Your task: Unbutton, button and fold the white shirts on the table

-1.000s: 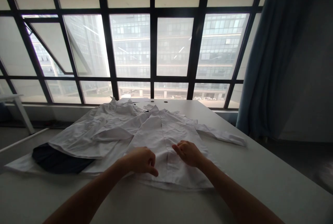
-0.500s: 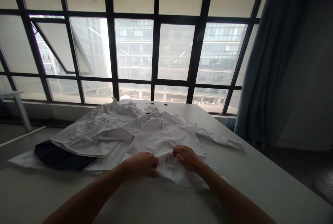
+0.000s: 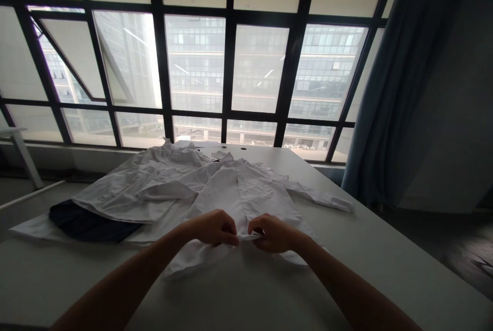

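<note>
A white shirt (image 3: pixel 262 190) lies front up on the table, its collar toward the window and one sleeve stretched out to the right. At its near hem, my left hand (image 3: pixel 215 227) is closed on the cloth just left of the button placket. My right hand (image 3: pixel 274 233) pinches the hem on the other side of the placket, a short way from the left. Between the two hands the hem is raised a little off the table. The fingertips are partly hidden by the knuckles.
More white shirts (image 3: pixel 134 182) lie in a loose pile on the left, with a dark navy cloth (image 3: pixel 90 222) beneath. They rest on a white table (image 3: pixel 385 264) whose right edge slants away. A blue curtain (image 3: pixel 389 105) hangs at the right, beside the wide window.
My right hand has moved down from the shirt front to the hem and grips it there. My left hand has shifted slightly, and the hem has come up. The view has tilted slightly downward.
</note>
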`<state>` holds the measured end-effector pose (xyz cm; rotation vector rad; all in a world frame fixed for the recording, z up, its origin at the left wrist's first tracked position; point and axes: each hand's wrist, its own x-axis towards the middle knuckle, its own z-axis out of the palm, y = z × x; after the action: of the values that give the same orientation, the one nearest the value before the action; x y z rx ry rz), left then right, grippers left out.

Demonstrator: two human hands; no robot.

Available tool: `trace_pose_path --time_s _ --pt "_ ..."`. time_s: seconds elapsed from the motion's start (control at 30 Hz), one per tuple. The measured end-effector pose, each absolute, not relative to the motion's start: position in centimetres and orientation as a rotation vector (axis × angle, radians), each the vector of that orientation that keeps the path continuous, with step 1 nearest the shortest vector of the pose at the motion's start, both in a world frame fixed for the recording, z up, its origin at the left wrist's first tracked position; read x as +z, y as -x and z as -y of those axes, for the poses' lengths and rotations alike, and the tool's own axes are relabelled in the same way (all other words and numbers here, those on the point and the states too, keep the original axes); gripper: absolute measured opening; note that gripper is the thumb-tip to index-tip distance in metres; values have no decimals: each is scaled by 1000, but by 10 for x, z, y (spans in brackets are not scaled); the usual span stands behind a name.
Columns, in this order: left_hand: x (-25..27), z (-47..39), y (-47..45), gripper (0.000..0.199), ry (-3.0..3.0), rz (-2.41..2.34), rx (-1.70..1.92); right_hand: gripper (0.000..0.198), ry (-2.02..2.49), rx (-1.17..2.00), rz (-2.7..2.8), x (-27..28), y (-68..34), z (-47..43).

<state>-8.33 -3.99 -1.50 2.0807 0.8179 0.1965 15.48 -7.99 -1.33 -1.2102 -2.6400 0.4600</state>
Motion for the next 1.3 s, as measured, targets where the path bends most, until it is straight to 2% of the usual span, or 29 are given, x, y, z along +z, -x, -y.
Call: trace_pose_path --time_s 0.1,0.2,0.37,0.53,0.7,0.8,0.9,1.0,1.03,1.1,1.2,1.3 --pt "-19 43 79 36 -1891 -699 134 13 1156 784 2586 -11 -165 77" --pt "-21 41 79 35 -1828 -667 158 16 1167 917 2535 -7 -173 76" --pt "-8 33 99 24 -2239 -982 -65 13 1230 757 2507 -1 -180 76" --pt "-1 41 107 25 -2161 -1175 -517 6 1330 617 2530 -1 -182 75" --pt "-15 52 91 23 -2354 -1233 -598 9 1370 623 2519 -5 -181 73" --pt "-10 49 96 20 -2328 -1104 -591 12 1357 674 2445 -5 -180 74" --pt "4 41 115 15 -2098 -886 -605 21 1228 986 2425 -2 -180 77" --pt "15 32 131 14 -1921 -678 -546 49 983 1533 2393 1 -188 75" --pt "15 29 133 16 -1905 -647 -487 58 944 1606 2345 1 -194 72" --pt "12 23 132 25 -1963 -687 -308 62 1051 1432 2256 -4 -211 61" --pt "-2 14 123 29 -2255 -974 69 51 1451 774 2161 -18 -242 40" --pt "-21 4 115 27 -2546 -1228 364 41 1612 460 2188 -36 -263 24"
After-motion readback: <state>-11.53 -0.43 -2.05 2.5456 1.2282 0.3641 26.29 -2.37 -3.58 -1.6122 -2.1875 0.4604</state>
